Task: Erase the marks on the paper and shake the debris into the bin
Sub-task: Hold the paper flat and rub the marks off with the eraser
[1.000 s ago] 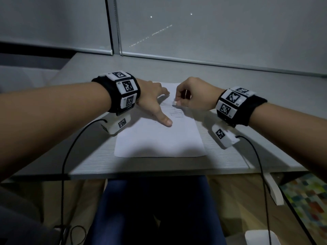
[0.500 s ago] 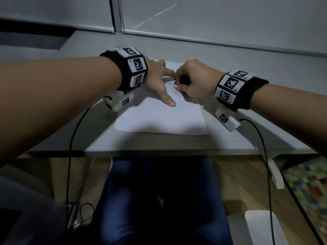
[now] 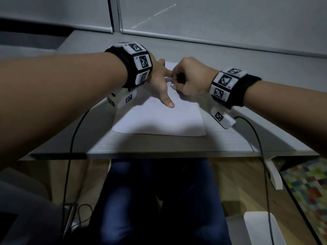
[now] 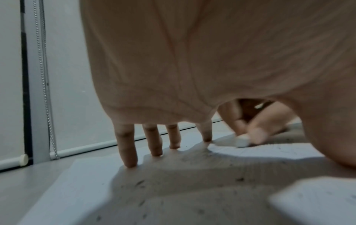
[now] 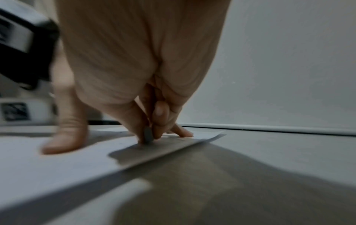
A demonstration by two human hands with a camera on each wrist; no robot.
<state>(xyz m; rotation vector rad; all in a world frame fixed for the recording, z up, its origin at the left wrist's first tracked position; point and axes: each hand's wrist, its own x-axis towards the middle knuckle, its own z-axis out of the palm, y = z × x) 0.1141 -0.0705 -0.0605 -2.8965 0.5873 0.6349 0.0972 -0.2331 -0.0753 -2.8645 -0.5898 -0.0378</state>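
Observation:
A white sheet of paper [image 3: 159, 119] lies flat on the grey desk [image 3: 230, 138]. My left hand [image 3: 160, 82] presses it down with spread straight fingers [image 4: 127, 152], thumb stretched toward me. My right hand [image 3: 189, 78] pinches a small white eraser [image 4: 241, 140] between thumb and fingers, its tip on the paper's upper part next to faint pencil marks [image 3: 174, 91]. In the right wrist view the eraser [image 5: 148, 135] looks grey and touches the sheet [image 5: 57, 164]. Dark eraser crumbs [image 4: 140, 183] are scattered over the paper under my left palm.
A white bin [image 3: 261, 227] stands on the wooden floor at the lower right, below the desk edge. Cables hang from both wrists. A roller blind and window frame [image 3: 115, 15] rise behind the desk. A colourful mat [image 3: 307, 188] lies at the right.
The head view has tilted and shifted, so hands and paper sit differently in frame. My right hand with the eraser has moved slightly left, closer to my left index finger.

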